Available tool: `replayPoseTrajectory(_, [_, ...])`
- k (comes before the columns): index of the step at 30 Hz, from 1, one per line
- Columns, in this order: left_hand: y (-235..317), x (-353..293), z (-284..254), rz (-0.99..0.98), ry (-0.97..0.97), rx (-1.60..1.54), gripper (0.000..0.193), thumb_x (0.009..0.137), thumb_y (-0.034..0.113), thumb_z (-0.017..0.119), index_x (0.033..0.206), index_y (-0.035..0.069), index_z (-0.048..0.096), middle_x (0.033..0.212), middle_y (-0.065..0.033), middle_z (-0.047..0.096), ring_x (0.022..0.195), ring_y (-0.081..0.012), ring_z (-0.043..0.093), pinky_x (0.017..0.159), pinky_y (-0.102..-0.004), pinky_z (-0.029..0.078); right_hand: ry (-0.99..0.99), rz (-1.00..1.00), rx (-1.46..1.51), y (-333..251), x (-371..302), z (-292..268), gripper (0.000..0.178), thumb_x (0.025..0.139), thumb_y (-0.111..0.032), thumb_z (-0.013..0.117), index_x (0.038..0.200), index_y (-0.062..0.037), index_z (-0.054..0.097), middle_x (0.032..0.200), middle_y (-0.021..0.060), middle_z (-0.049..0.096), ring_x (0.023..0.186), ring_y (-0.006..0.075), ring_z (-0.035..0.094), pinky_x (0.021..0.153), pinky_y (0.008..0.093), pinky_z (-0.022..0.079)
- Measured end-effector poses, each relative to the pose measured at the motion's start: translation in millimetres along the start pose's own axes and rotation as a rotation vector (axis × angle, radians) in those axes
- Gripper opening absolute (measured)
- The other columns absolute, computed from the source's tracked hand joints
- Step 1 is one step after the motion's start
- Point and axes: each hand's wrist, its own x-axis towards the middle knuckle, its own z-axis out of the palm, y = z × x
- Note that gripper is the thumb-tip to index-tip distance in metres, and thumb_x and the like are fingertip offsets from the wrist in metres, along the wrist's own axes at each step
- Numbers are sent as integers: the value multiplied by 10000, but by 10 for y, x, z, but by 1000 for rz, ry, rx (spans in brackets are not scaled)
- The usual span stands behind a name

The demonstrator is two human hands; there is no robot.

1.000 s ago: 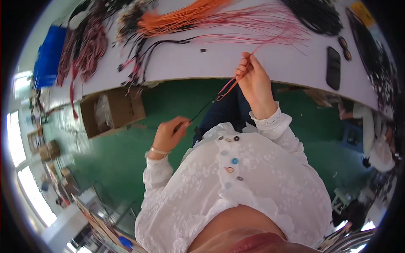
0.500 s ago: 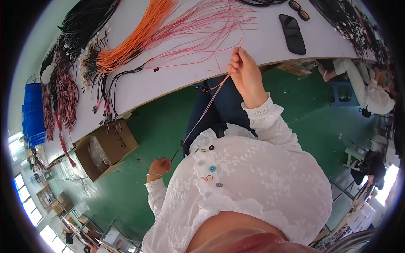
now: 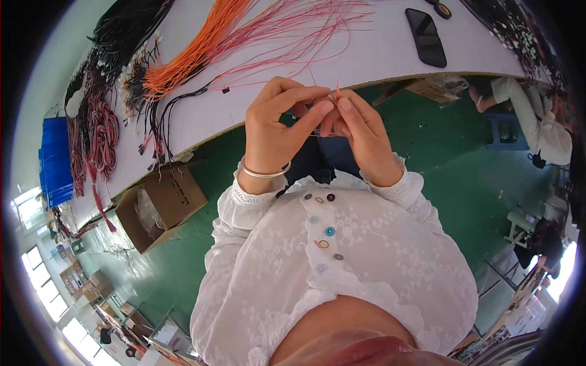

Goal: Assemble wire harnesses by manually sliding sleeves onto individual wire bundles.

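Note:
My left hand [image 3: 274,131] and my right hand [image 3: 366,137] meet just off the table's near edge. The thumb and fingertips of each are pinched on thin red and pale wires [image 3: 337,93], with an orange tip standing up from the right fingers. Part of the wires passes below the fingers and is hidden by them. Beyond my hands, loose red wires [image 3: 287,55] fan out over the white table [image 3: 372,58]. They run from a thick orange wire bundle [image 3: 189,58] with black ends. A short black lead with a small black connector [image 3: 226,90] lies near my left hand.
A black phone [image 3: 426,38] and a black tape roll [image 3: 442,10] lie at the far right. Dark cable bundles [image 3: 510,33] hang at the right, and coiled red-black cables [image 3: 97,137] at the left. An open cardboard box [image 3: 162,204] stands below the table. Another person [image 3: 531,122] sits at right.
My left hand has come up from low at the left to meet my right hand at the wires. My right hand has dropped slightly nearer, still holding the wires.

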Motion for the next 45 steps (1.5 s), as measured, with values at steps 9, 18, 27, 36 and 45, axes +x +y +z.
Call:
replayPoseTrajectory(9, [-128,-20,52,-169,3,-250,184,841,23,802,1023,55,806,885,-37,653,765,-99,631,630,-220,499,-20,32,-235,-55,-54,-113,337,1115,-226,406,1206,35,599,989,71,674,901,114,641,858,256,514])
replayPoseTrajectory(18, [-84,24,-2,-176,-142,-248,207,881,-37,748,1086,-16,768,959,-70,683,831,-109,644,717,-210,511,6,-41,-369,-1,-40,-191,278,1077,-169,509,1184,51,641,996,63,674,894,115,643,804,266,554])
replayPoseTrajectory(27, [33,104,184,-355,-111,-143,133,928,54,729,1009,-49,707,857,-85,739,776,-107,701,716,-244,558,223,-270,-511,-59,9,-265,136,979,-21,639,1089,42,688,932,62,687,783,94,634,699,232,526])
replayPoseTrajectory(36, [-90,666,492,113,-456,226,137,899,51,729,1033,25,724,898,-100,738,716,-215,712,639,-275,557,381,-270,-655,-95,29,-806,134,893,-59,741,1025,-41,734,835,45,651,596,110,484,541,255,395])
replayPoseTrajectory(45, [-1293,2524,1507,475,-331,534,209,873,109,721,1081,94,724,1080,-67,709,1069,-298,646,917,-424,514,559,-62,-91,-103,44,-1377,136,994,-107,650,1054,4,700,958,11,685,854,74,581,780,218,462])
